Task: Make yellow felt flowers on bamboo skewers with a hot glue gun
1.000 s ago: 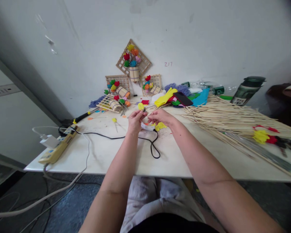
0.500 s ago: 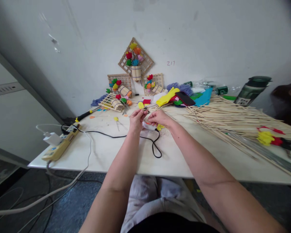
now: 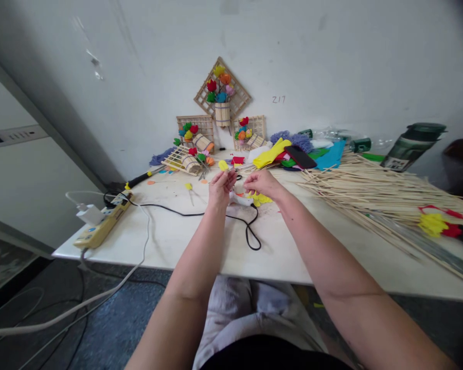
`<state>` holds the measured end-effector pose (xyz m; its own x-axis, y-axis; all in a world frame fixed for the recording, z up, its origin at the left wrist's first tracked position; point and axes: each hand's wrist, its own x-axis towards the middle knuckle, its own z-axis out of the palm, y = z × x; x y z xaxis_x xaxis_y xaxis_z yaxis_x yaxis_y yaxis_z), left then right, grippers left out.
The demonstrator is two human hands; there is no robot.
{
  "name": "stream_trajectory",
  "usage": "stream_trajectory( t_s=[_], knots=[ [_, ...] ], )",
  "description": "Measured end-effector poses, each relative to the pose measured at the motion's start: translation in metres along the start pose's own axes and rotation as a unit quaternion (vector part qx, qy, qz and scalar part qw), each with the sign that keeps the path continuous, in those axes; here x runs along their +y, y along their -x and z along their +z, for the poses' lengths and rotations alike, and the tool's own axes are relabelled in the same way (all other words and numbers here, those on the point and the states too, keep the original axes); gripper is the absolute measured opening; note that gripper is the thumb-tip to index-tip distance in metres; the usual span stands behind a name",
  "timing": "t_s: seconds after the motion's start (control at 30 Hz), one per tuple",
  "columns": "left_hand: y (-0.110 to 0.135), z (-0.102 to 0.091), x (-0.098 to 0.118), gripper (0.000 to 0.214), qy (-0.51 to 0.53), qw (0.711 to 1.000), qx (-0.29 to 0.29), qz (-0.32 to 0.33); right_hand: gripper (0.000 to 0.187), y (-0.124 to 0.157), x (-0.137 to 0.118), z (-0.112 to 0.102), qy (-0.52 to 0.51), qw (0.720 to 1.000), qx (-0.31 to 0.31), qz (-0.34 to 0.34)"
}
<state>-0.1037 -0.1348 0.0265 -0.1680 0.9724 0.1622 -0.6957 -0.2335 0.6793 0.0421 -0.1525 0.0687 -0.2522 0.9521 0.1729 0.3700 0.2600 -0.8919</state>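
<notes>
My left hand [image 3: 219, 186] and my right hand [image 3: 261, 183] are held close together above the white table [image 3: 200, 241], fingers pinched. Between them sits something small that I cannot make out. A yellow felt piece [image 3: 224, 165] lies just beyond my left fingertips. More yellow felt scraps [image 3: 259, 198] lie under my right hand, beside a white object [image 3: 241, 199]. A black cable [image 3: 250, 234] loops on the table below both hands.
A big heap of bamboo sticks [image 3: 374, 192] covers the right side. Wooden lattice frames with felt flowers [image 3: 223, 100] lean on the wall. Felt sheets and a dark phone [image 3: 300, 156] lie behind. A yellow power strip [image 3: 100, 228] sits at left, a green bottle [image 3: 412, 146] at far right.
The view has shifted slightly to the left, so everything sits a little further right. My hands stay together over the same spot; my right hand has lowered slightly.
</notes>
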Motion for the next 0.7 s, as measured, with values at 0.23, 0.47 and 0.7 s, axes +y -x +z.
stream_trajectory(
  t_s=[0.23, 0.47, 0.7],
  knots=[
    [0.001, 0.002, -0.001, 0.01, -0.009, 1.0, 0.011, -0.009, 0.01, -0.005, 0.008, 0.006, 0.026, 0.998, -0.049, -0.028],
    [0.003, 0.004, -0.001, 0.009, 0.005, 1.0, 0.017, -0.018, 0.009, -0.007, 0.014, 0.007, 0.046, 0.997, -0.051, -0.036],
    [0.001, 0.002, -0.003, 0.007, 0.001, 1.0, 0.011, -0.018, 0.006, -0.009, 0.017, 0.008, 0.085, 0.995, -0.044, -0.027]
  ],
)
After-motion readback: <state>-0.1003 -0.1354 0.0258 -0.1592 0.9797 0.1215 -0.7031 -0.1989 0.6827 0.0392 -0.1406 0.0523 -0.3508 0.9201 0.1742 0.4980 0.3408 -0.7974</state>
